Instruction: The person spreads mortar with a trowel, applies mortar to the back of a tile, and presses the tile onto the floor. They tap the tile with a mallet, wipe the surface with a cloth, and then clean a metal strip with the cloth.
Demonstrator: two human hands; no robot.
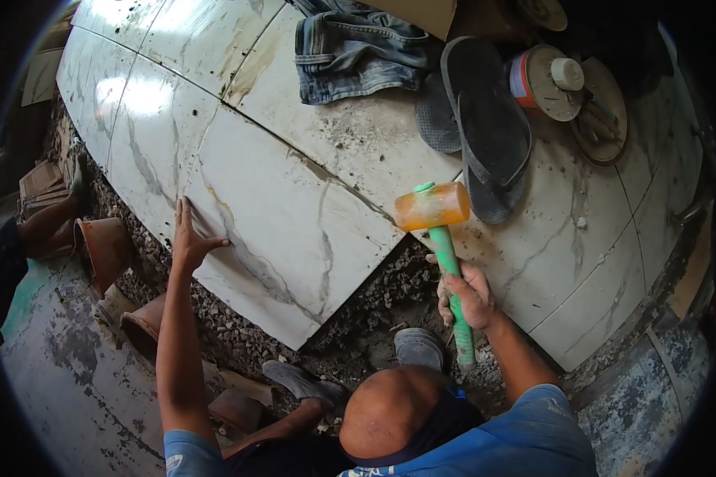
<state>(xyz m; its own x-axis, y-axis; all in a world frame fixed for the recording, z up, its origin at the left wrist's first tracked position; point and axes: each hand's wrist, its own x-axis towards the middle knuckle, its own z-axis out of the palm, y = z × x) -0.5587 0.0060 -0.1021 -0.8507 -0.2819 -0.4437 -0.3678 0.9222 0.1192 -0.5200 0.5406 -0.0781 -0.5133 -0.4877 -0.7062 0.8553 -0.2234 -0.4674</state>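
My right hand [468, 296] is wrapped around the green handle of a mallet [432, 207]. Its orange head is up, over the corner where the floor tiles meet. My left hand [191, 240] lies with thumb spread from the fingers at the left edge of a white marbled tile [270, 215]. This tile borders bare gravel [374, 298] on its near side, and a chipped, uneven joint runs along its far side. Nothing shows in the left hand.
Folded jeans [358, 52] and dark flip-flops [489, 119] lie on the tiles beyond. A can with a white cap [545, 83] stands at the back right. Buckets [103, 253] stand at the left, near another person's leg [48, 222]. My shoes [419, 348] are on the gravel.
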